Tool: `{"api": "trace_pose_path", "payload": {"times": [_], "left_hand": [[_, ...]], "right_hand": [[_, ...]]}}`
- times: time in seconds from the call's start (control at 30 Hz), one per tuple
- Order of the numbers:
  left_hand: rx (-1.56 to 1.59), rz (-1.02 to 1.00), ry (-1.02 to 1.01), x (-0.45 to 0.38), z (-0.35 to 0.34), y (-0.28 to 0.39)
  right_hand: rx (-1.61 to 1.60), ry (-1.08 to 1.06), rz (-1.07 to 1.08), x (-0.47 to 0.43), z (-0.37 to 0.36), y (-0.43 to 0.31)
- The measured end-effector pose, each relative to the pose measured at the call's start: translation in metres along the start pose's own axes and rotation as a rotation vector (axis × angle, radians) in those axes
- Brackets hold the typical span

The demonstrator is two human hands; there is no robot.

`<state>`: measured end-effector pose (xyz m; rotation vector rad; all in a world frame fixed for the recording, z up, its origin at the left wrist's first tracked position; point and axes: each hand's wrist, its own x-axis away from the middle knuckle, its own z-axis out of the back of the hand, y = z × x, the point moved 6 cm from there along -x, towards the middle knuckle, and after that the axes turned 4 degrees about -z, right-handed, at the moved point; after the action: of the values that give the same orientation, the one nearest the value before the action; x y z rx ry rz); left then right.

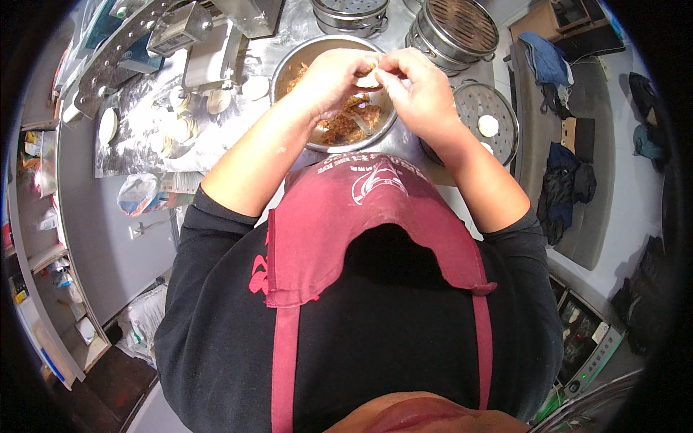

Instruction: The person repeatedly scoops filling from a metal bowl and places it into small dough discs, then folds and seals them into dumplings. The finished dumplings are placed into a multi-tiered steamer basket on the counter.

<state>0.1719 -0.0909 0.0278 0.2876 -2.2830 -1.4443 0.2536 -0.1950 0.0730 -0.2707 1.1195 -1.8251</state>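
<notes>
Above a steel mixing bowl (289, 58), my left hand (342, 73) cups a small dough wrapper (368, 81) with a bit of filling showing at its top. The fingertips of my right hand (419, 89) pinch the wrapper's right edge. Brown minced filling (346, 122) lies in the bowl, partly hidden by my left hand and wrist. A flat-bladed utensil (361, 124) rests in the filling. Right of the bowl, a pale, round dough piece (488, 125) sits on a perforated steamer tray (471, 100); a second piece is mostly hidden by my right forearm.
Stacked dough rounds (183, 129) and a single round (255, 87) lie on the floured steel table (130, 157). A dough machine (211, 59) stands at the back left. Stacked steamers (455, 32) and another steamer (349, 16) stand behind the bowl. A bench (584, 216) with clothes is at right.
</notes>
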Motion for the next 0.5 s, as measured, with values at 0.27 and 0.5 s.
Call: {"api": "trace_pose_path", "payload": {"times": [0.27,0.5], "left_hand": [[0.177,-0.190,0.130,0.004,-0.005,-0.009],[0.006,-0.194,0.170,0.013,-0.003,-0.010]], "right_hand": [[-0.453,-0.024,-0.361,0.000,-0.015,0.027],[-0.407,-0.118,-0.263,0.004,-0.012,0.017]]}}
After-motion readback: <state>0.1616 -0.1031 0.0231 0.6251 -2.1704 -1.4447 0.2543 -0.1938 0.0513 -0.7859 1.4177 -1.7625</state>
